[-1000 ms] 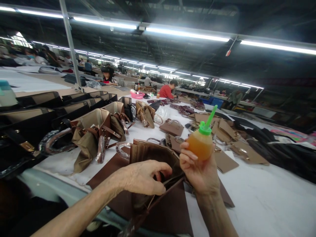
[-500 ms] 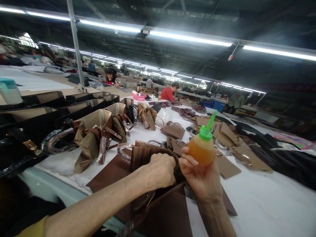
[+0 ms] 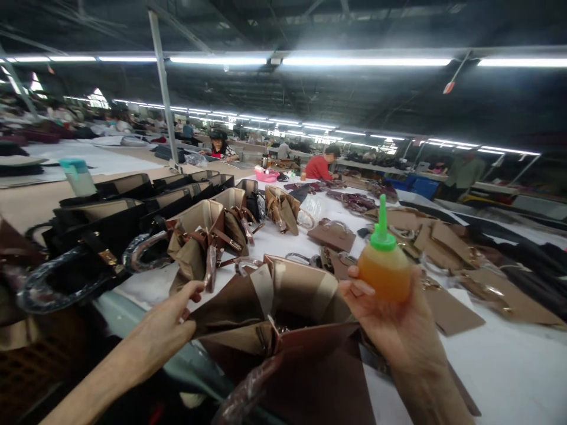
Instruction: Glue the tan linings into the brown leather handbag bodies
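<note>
An unfinished brown handbag [image 3: 319, 360] stands open in front of me, its tan and olive lining showing. My left hand [image 3: 166, 321] is at the lining's left edge and pinches the fabric between thumb and fingers. In my right hand [image 3: 398, 319] is a round squeeze bottle [image 3: 384, 271] of amber liquid, upright, with a green cap and spout. The fingers of that hand also reach the bag's right rim. A plastic-wrapped handle [image 3: 248, 389] hangs at the bag's front.
Black bags [image 3: 95, 230] stand in rows on the left, beside brown bags [image 3: 197, 221]. Flat tan pieces [image 3: 452, 301] lie on the white table [image 3: 522, 360] at right. A pink basket [image 3: 266, 176] and a person in red [image 3: 319, 167] are farther back.
My left hand has come out of the bag and moved left to the lining's edge. The bag's mouth is spread wider. The bottle stays in my right hand, and the view has shifted.
</note>
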Tool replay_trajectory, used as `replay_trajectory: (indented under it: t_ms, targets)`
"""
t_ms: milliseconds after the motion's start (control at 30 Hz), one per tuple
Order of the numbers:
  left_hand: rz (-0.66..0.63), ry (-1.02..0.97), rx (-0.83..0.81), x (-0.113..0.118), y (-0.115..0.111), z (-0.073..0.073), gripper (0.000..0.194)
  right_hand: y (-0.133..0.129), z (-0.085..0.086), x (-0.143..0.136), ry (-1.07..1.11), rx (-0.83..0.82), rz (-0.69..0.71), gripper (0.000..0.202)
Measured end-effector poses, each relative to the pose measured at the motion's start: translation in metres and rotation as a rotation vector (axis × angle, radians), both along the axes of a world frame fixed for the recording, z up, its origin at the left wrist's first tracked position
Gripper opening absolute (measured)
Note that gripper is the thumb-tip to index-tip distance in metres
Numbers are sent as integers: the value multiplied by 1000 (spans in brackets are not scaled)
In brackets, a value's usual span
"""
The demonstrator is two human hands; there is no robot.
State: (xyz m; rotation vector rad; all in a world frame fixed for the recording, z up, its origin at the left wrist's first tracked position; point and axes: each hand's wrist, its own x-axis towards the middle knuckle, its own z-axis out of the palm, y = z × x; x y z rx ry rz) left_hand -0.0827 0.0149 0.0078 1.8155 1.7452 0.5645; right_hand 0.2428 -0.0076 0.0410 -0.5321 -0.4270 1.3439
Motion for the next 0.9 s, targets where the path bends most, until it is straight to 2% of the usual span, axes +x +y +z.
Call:
replay_trajectory:
  t_ms: [100,233,333,433,500,567,633,667,700,733,800,900]
  targets:
    - [17,-115,22,3,-14,-1,57,5,3,-3,-38,-5,-26,59]
    - [-42,-151,105,23,-12,11,57,9,5,-3,-38,20,-5,52]
    - [-113,-67,185,35,-10,24,56,9,3,-2,-37,28,-8,54]
    - [-154,-24,330,48,-18,46,58,8,0,-1,-24,8,-12,50]
    - [-175,-121,424,63,-26,60,54,6,-1,-2,-13,-7,-13,48]
    - [-218,-306,340,86,-29,66,46,5,0,-3,-3,-12,-9,49]
    - [-291,-477,21,111,-23,58,37,4,2,-4,4,-22,-3,50]
    - [-307,-513,-176,122,-16,49,33,3,3,-4,8,-31,-2,49]
    - [-281,-534,-292,130,-7,37,28,2,4,-4,13,-43,-1,48]
    - [-215,-537,-315,136,3,24,24,1,5,-5,19,-58,-2,47]
    - [-44,-407,-196,139,23,-1,21,-3,7,-6,37,-95,-18,42]
    - [52,-280,-27,133,40,-24,25,-11,10,-9,69,-170,-16,36]
